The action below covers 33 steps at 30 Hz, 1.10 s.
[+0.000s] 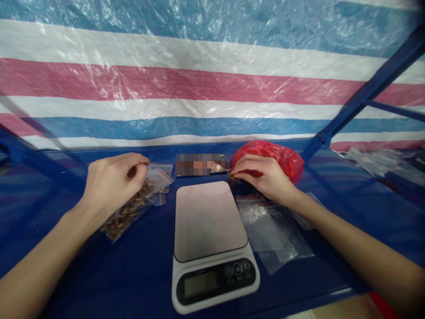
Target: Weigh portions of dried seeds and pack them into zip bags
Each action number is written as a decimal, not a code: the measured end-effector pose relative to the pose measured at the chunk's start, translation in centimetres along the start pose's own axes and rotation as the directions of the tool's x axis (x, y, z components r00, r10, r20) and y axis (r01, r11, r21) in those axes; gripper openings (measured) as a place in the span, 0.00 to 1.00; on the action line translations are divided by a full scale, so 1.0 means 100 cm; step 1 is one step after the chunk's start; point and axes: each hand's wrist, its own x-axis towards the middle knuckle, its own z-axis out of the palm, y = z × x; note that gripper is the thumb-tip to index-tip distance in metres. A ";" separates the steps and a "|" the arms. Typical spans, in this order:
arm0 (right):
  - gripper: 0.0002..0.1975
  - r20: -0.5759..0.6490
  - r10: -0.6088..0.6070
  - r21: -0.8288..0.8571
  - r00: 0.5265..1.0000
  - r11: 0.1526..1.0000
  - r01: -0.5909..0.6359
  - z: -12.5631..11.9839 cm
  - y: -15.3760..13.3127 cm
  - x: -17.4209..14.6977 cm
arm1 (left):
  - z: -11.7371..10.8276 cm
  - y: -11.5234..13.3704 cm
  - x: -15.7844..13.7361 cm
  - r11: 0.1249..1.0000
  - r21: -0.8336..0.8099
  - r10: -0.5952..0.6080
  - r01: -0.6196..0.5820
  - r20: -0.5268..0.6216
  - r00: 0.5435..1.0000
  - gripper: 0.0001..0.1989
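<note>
My left hand [114,184] is closed in a pinch above clear zip-lock bags [131,210] of brown, nut-like pieces. Its fingertips come close to a bag's upper edge, and what they hold, if anything, is hidden. To the right, my right hand [265,175] pinches a small brown, rounded thing [233,176] just behind the scale's far right corner; its kind cannot be made out. Between my hands stands a white kitchen scale [210,221] with a bare weighing plate, its display [201,284] seeming to read 0.0. Behind my right hand sits a red plastic bag [279,155].
Flat clear zip-lock bags [275,235] lie right of the scale. A phone-like flat object [221,164], partly blurred out, lies behind it. Blue metal bars [352,106] flank the blue surface [139,274]. A striped plastic sheet [186,84] closes the back.
</note>
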 end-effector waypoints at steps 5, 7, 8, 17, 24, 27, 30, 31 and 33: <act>0.06 -0.007 -0.001 -0.012 1.000 1.000 0.001 -0.002 -0.001 -0.001 | -0.001 0.001 0.000 1.000 -0.009 -0.002 0.002 0.008 1.000 0.22; 0.08 -0.020 0.014 -0.018 1.000 1.000 -0.014 -0.004 -0.001 -0.002 | -0.001 0.000 0.000 1.000 -0.014 -0.003 0.003 0.007 1.000 0.22; 0.08 -0.027 0.026 -0.024 0.999 0.999 -0.026 -0.005 -0.001 -0.002 | -0.001 0.000 0.000 1.000 -0.013 0.000 0.000 0.004 1.000 0.22; 0.09 -0.070 0.028 -0.067 0.997 0.997 -0.033 -0.007 -0.001 -0.008 | 0.000 -0.001 -0.001 1.000 -0.004 0.007 -0.007 0.006 1.000 0.22; 0.11 -0.063 -0.009 -0.090 0.998 0.996 0.003 -0.004 -0.001 -0.008 | 0.003 -0.004 -0.001 1.000 0.001 0.027 -0.027 -0.008 1.000 0.23; 0.12 -0.049 -0.023 -0.108 0.999 0.994 0.017 -0.005 -0.002 -0.008 | 0.004 -0.006 -0.001 0.999 -0.003 0.041 -0.041 -0.011 0.999 0.22; 0.15 -0.041 -0.056 -0.119 0.998 0.992 0.051 -0.007 -0.004 -0.008 | 0.003 -0.005 -0.001 0.999 -0.010 0.046 -0.046 -0.022 0.999 0.22; 0.17 -0.040 -0.069 -0.122 0.997 0.991 0.064 -0.008 -0.005 -0.008 | 0.003 -0.005 -0.001 0.999 -0.012 0.046 -0.046 -0.024 0.999 0.22; 0.19 -0.027 -0.093 -0.133 0.995 0.987 0.088 -0.009 -0.006 -0.007 | 0.002 -0.004 -0.001 0.999 -0.017 0.047 -0.047 -0.023 0.999 0.22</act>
